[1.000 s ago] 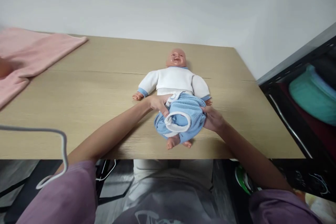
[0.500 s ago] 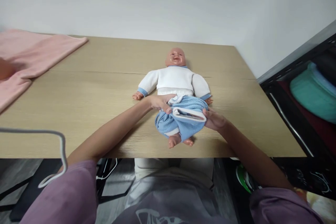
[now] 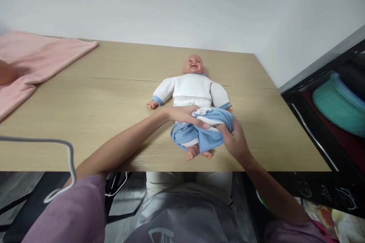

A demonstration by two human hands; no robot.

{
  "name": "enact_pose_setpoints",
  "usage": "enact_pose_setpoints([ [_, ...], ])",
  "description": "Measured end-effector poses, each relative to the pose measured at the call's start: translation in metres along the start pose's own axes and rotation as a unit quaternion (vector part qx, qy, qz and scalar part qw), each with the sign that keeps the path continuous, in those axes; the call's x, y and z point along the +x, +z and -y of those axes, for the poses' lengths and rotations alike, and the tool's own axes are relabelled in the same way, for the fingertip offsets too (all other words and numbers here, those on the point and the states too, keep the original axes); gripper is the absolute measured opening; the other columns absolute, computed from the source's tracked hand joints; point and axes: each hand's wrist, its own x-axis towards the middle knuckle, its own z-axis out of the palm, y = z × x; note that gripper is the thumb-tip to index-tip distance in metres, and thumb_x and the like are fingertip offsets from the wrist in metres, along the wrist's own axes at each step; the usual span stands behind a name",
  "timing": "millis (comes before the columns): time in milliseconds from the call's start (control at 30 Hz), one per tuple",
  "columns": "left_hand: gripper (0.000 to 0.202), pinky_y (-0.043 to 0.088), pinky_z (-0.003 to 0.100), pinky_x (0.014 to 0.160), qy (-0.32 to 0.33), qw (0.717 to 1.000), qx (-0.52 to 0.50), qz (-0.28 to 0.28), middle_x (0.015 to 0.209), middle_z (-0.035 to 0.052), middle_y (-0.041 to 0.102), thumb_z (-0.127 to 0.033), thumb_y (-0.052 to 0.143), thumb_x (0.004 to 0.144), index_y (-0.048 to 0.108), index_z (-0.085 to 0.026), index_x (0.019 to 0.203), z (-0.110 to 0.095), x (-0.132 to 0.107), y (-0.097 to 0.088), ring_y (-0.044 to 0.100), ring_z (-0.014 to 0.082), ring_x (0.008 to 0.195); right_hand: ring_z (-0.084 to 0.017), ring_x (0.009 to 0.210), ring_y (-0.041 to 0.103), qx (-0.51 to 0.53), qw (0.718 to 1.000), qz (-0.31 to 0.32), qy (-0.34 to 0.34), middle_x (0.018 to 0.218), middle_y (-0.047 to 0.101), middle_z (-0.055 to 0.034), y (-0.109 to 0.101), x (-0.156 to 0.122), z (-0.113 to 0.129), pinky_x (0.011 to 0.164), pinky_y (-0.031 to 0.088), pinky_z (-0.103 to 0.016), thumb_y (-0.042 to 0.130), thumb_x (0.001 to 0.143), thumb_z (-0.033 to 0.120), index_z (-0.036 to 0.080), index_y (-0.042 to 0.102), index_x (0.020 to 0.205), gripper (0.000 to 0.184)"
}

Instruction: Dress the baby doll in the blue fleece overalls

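Observation:
A baby doll (image 3: 192, 64) in a white top (image 3: 191, 86) lies on its back on the wooden table (image 3: 99, 98), bare feet towards me. Blue trousers (image 3: 205, 136) with a white waistband are bunched around its hips and legs. My left hand (image 3: 185, 115) reaches across the doll's waist, fingers stretched over the waistband with the thumb under it. My right hand (image 3: 235, 138) is closed on the right side of the trousers at the doll's hip.
A pink cloth (image 3: 31, 60) lies at the far left of the table. A white wire hanger (image 3: 57, 167) hangs at the near left. A dark rack with a teal bundle (image 3: 336, 104) stands to the right.
The trousers' waistband has moved up from the doll's thighs to its waist. Both hands have shifted up and inward with it.

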Motion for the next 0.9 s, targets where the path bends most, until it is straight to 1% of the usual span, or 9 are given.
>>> enact_pose_setpoints([
  [67,0.039,0.059,0.036,0.098,0.019,0.999,0.050,-0.005,0.115,0.0066,0.085,-0.049,0.081,0.096,0.080,-0.017,0.118,-0.019,-0.002,0.009,0.078,0.0253,0.107,-0.040,0.130,0.081,-0.022,0.999,-0.020,0.019,0.125,0.089,-0.0130,0.001,-0.030,0.008,0.111,0.068,-0.050,0.084,0.095,0.043,0.023,0.083,0.124,0.035],
  [133,0.029,0.057,0.034,0.091,0.028,0.995,0.099,-0.002,0.107,0.0060,0.082,-0.042,0.075,0.096,0.076,-0.017,0.110,-0.037,-0.006,0.018,0.076,0.0236,0.098,-0.043,0.132,0.080,-0.029,0.996,-0.031,0.080,0.126,0.088,-0.0156,0.003,-0.057,0.009,0.108,0.070,-0.051,0.087,0.094,0.049,0.022,0.082,0.131,0.046],
  [200,0.022,0.054,0.034,0.085,0.008,0.986,0.165,0.000,0.097,0.0043,0.079,-0.038,0.072,0.095,0.072,-0.018,0.106,-0.052,-0.011,0.024,0.073,0.0222,0.088,-0.044,0.133,0.079,-0.028,0.989,-0.024,0.142,0.129,0.088,-0.0172,0.004,-0.077,0.003,0.109,0.070,-0.054,0.084,0.097,0.057,0.020,0.081,0.135,0.053],
  [267,0.021,0.051,0.035,0.079,-0.032,0.970,0.242,-0.003,0.087,0.0029,0.075,-0.038,0.072,0.094,0.071,-0.021,0.105,-0.060,-0.015,0.030,0.069,0.0225,0.079,-0.045,0.132,0.079,-0.031,0.986,-0.018,0.165,0.132,0.087,-0.0178,0.004,-0.086,-0.008,0.112,0.069,-0.057,0.082,0.098,0.061,0.021,0.081,0.136,0.055],
  [367,0.024,0.045,0.037,0.068,-0.098,0.933,0.346,-0.003,0.075,0.0033,0.069,-0.046,0.076,0.093,0.071,-0.023,0.092,-0.061,-0.017,0.038,0.063,0.0236,0.069,-0.045,0.122,0.079,-0.073,0.986,-0.035,0.144,0.123,0.086,-0.0167,0.000,-0.087,-0.024,0.109,0.067,-0.061,0.083,0.095,0.058,0.025,0.081,0.130,0.047],
  [500,0.032,0.040,0.038,0.061,-0.133,0.895,0.427,-0.006,0.067,0.0048,0.065,-0.049,0.080,0.090,0.070,-0.022,0.076,-0.054,-0.015,0.051,0.060,0.0233,0.062,-0.041,0.108,0.077,-0.158,0.984,-0.057,0.064,0.112,0.080,-0.0141,-0.002,-0.084,-0.032,0.101,0.066,-0.057,0.080,0.094,0.045,0.027,0.079,0.112,0.025],
  [600,0.029,0.046,0.038,0.067,-0.124,0.885,0.448,-0.018,0.085,0.0108,0.079,-0.045,0.087,0.085,0.080,-0.019,0.097,-0.052,-0.014,0.058,0.071,0.0298,0.076,-0.040,0.113,0.076,-0.169,0.984,-0.044,0.047,0.117,0.080,-0.0136,0.001,-0.086,-0.031,0.102,0.065,-0.054,0.074,0.095,0.038,0.027,0.077,0.118,0.025],
  [733,0.062,0.053,0.041,0.081,-0.121,0.889,0.442,-0.002,0.115,0.0195,0.084,-0.049,0.088,0.086,0.074,-0.015,0.136,-0.051,-0.013,0.058,0.078,0.0387,0.102,-0.039,0.129,0.076,-0.109,0.991,-0.003,0.084,0.133,0.081,-0.0142,0.008,-0.092,-0.029,0.112,0.063,-0.052,0.071,0.099,0.039,0.026,0.075,0.133,0.037],
  [900,0.069,0.050,0.037,0.080,-0.125,0.917,0.379,0.024,0.116,0.0172,0.080,-0.055,0.090,0.085,0.066,-0.013,0.133,-0.050,-0.010,0.048,0.075,0.0339,0.100,-0.038,0.135,0.076,-0.005,0.988,-0.017,0.155,0.141,0.080,-0.0152,0.014,-0.100,-0.043,0.117,0.065,-0.055,0.073,0.099,0.043,0.026,0.066,0.144,0.048],
])
